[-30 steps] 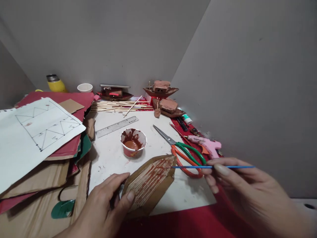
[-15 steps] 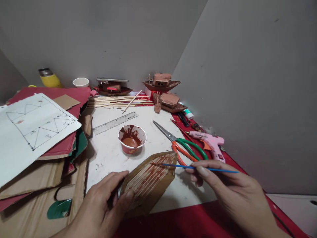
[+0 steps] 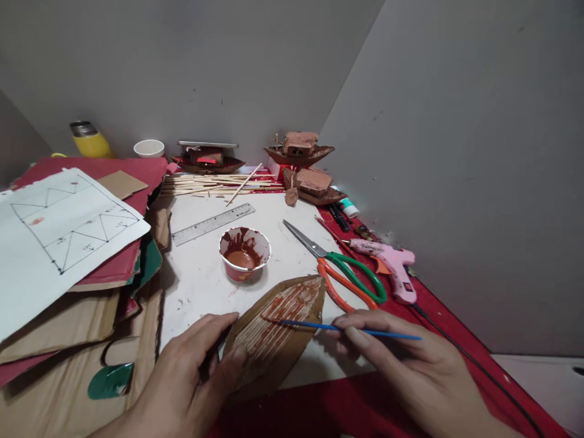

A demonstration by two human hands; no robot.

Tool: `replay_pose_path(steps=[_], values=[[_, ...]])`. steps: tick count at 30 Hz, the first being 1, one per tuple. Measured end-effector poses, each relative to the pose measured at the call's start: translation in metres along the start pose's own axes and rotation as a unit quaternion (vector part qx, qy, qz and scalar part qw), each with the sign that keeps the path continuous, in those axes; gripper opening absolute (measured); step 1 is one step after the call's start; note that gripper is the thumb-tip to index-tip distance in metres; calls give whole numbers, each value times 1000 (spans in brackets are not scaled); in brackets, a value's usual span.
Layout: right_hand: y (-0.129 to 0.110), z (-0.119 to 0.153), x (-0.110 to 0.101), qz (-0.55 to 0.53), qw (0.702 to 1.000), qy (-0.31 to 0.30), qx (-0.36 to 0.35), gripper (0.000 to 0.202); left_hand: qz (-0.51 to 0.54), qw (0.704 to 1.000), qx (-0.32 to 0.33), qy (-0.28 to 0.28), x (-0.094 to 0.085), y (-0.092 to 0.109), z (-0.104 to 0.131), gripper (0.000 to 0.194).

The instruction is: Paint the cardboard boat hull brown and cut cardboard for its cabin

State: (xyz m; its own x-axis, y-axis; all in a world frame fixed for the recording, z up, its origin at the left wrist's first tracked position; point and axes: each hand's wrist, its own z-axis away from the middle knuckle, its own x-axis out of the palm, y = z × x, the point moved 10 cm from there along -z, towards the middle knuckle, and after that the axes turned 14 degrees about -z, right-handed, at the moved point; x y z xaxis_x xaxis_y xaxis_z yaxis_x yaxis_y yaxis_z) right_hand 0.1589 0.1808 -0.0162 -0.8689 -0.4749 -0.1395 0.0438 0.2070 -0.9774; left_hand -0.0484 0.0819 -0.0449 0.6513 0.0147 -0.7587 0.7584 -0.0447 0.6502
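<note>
Blue paintbrush (image 3: 319,326); brown boat hull (image 3: 292,350) with pale, red-brown-streaked stripes.

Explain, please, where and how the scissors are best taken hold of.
Probably best by the green handle and orange handle, coming from above on the near right side. The scissors lie flat with these loops towards the person and the blades pointing away to the far left. The right hand is nearest but holds the paintbrush.
</note>
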Motion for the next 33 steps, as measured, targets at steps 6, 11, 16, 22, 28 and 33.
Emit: replay_pose_path(steps=[6,11,16,22,28,33], values=[[-5,3,12,47,997,-44,-35,15,15,1000,-4,-3,2,-1,1,31],[-4,6,21,51,995,-69,-49,14,14,1000,3,6,1,2,-3,30],[5,12,28,23,995,-88,-31,14,4,1000,7,7,1,2,-3,32],[-5,1,16,63,996,-41,-41,13,-5,1000,14,7,-1,4,-2,32],[-10,-2,-12,99,993,38,-56,14,-67,997,20,36,-7,7,0,35],[-16,3,-23,145,981,69,-105,8,-119,991,33,47,-11,13,7,61]])
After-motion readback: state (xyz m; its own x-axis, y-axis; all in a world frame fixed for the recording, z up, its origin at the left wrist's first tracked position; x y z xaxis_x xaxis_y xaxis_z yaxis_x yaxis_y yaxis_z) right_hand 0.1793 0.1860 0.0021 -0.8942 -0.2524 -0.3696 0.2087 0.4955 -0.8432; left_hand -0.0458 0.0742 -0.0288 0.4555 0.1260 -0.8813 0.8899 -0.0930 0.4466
